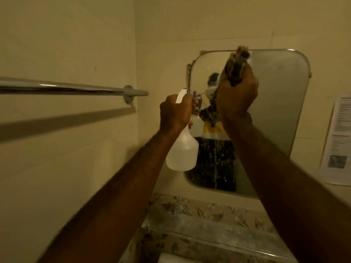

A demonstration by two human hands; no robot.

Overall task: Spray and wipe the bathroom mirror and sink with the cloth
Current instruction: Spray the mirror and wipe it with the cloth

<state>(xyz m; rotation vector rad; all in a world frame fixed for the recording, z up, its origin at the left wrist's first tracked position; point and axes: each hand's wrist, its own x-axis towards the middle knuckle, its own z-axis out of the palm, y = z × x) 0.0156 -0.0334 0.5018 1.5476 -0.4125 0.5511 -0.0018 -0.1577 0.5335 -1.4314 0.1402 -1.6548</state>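
The rounded wall mirror [281,103] hangs ahead, with liquid streaks running down its lower part. My right hand [237,95] is shut on a dark bunched cloth [236,67] and presses it against the mirror near its top edge. My left hand [175,112] grips the neck of a translucent white spray bottle [183,151], held upright just left of the mirror's lower half. A white sliver at the bottom edge [171,258] may be the sink; most of it is out of view.
A chrome towel rail [66,88] juts from the left wall at hand height. A patterned tile band with a narrow ledge [209,232] runs below the mirror. A printed paper sheet [337,139] is stuck to the wall at the right.
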